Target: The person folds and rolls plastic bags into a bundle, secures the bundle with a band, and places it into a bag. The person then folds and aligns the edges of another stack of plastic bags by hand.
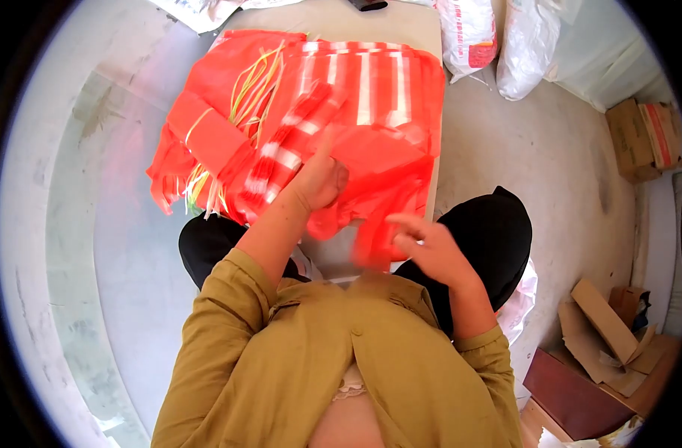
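Red fabric pieces with white stripes [371,86] lie in a spread stack on the table in front of me. My left hand [324,178] is over the stack, its fingers curled round a part of the red fabric, with the thumb pointing up. Near the table's front edge, my right hand [428,246] is beside a blurred, hanging flap of red cloth [373,237]; its index finger points left, and whether it grips the cloth is unclear. A folded red bundle with a yellow band [210,133] rests left of my left hand. Yellow strings [257,89] lie across the fabric.
The pale table [408,16] shows behind the stack. White sacks [526,45] stand on the floor beyond its right side. Cardboard boxes [640,140] are at the far right, with opened cardboard [599,328] at the lower right. My knees are under the table's front edge.
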The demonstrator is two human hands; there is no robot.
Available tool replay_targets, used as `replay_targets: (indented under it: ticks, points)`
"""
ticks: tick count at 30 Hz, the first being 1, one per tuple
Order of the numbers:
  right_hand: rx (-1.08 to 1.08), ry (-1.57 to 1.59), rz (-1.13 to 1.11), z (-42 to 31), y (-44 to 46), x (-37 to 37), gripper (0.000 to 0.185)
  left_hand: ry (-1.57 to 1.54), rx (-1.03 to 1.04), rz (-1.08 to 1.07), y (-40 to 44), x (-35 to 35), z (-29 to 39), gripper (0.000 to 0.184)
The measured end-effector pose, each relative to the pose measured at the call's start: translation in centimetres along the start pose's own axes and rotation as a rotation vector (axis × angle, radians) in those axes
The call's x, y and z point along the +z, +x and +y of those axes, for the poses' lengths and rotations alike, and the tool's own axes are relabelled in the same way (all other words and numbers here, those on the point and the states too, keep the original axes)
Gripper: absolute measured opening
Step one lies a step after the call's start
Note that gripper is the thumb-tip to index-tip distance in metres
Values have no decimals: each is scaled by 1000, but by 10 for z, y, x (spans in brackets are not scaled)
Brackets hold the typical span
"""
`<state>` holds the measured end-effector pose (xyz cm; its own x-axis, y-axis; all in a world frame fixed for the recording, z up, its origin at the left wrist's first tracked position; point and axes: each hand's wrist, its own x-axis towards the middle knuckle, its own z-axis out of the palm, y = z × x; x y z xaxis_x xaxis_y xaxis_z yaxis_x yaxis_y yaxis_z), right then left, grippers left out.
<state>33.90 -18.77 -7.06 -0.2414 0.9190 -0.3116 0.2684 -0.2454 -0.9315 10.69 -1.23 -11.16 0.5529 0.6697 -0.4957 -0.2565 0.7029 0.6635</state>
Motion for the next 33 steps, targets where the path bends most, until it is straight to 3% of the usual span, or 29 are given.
replay_targets:
  ticks: [2,4,5,9,12,17,21,24,27,30,33]
  points:
    - [-54,291,404,30,9,3,34,15,-16,75,-10,22,1,64]
    - [-20,418,615,38,12,-1,41,35,7,74,-22,34,2,55]
    - [42,519,531,45,12,-3,52,47,37,34,-26,37,2,49]
    - [78,499,413,52,19,4,63,168,76,30,-6,12,-15,35]
    - [-16,468,452,40,24,8,65,333,37,53,-2,-1,-18,36]
    - [13,611,484,39,42,-1,66,270,63,67,2,-1,-23,40]
    - [15,833,511,38,44,-3,64,580,158,58,-13,12,-17,38]
    - [15,961,500,43,45,-5,62,720,-13,55,-21,17,-9,30]
    - [22,893,489,37,45,-2,60,691,-50,67,-33,32,0,28]
    - [50,756,513,30,42,2,58,707,137,69,-39,39,-2,32]
    - [68,697,490,29,39,1,62,832,-35,14,-36,26,-2,41]
